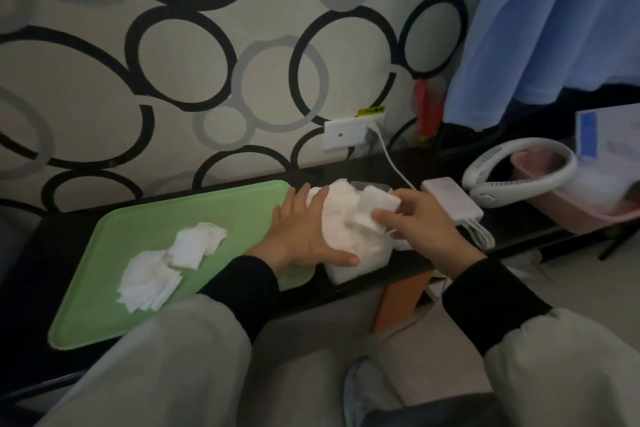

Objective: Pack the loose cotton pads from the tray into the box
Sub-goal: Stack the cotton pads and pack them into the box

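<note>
At the mouth of the box (pixel 360 265), the right hand (pixel 420 224) pinches a bunch of pads (pixel 375 210) between thumb and fingertips, atop the white heap filling it. The left hand (pixel 301 229) lies flat against the box's left side, fingers straight (thumb stretched along the front wall). Just left sits the green tray (pixel 221 204), with loose cotton pads (pixel 166 263) in two overlapping piles near its front.

I see a dark bench (pixel 41 263) along the wall. From frame left to right it carries a green tray (pixel 207 211), a clear box (pixel 360 260) just beside it, a white charger block (pixel 450 198), a neck fan (pixel 491 156) and a pink tub (pixel 571 215).
</note>
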{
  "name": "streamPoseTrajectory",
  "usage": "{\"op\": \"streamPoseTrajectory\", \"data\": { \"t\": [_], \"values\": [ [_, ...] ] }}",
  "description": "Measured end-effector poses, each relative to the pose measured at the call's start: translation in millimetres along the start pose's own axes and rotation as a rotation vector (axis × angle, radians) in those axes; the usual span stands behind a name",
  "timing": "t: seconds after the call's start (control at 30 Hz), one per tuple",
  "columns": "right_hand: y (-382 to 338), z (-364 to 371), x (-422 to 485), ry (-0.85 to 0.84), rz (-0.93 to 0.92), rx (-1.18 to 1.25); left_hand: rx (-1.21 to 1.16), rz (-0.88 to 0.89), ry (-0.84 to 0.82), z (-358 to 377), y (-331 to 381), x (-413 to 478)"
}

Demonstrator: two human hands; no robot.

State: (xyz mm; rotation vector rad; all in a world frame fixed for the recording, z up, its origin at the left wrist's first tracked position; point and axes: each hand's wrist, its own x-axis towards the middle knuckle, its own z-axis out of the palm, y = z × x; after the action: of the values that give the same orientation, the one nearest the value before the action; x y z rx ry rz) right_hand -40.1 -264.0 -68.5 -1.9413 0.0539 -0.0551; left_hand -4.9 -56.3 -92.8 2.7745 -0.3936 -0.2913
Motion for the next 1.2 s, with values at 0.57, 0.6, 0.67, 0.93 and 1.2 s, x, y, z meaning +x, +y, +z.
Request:
{"op": "streamPoseTrajectory", "data": {
  "t": [0.57,0.6,0.67,0.93,1.2],
  "values": [
    [-3,-8,7,-0.188,-0.148,-0.051,0.316,-0.031,-0.281,-13,15,41],
    [-3,-7,7,-0.212,-0.164,-0.062,0.327,-0.026,-0.277,-13,16,42],
    [-3,-4,8,-0.268,-0.197,-0.110,0.344,0.007,-0.230,-12,16,43],
    [-7,11,8,-0.373,-0.281,-0.480,0.352,0.116,-0.062,-19,15,43],
    [-15,31,12,-0.482,-0.233,-0.895,0.309,0.098,-0.047,-18,14,40]
  ]
}}
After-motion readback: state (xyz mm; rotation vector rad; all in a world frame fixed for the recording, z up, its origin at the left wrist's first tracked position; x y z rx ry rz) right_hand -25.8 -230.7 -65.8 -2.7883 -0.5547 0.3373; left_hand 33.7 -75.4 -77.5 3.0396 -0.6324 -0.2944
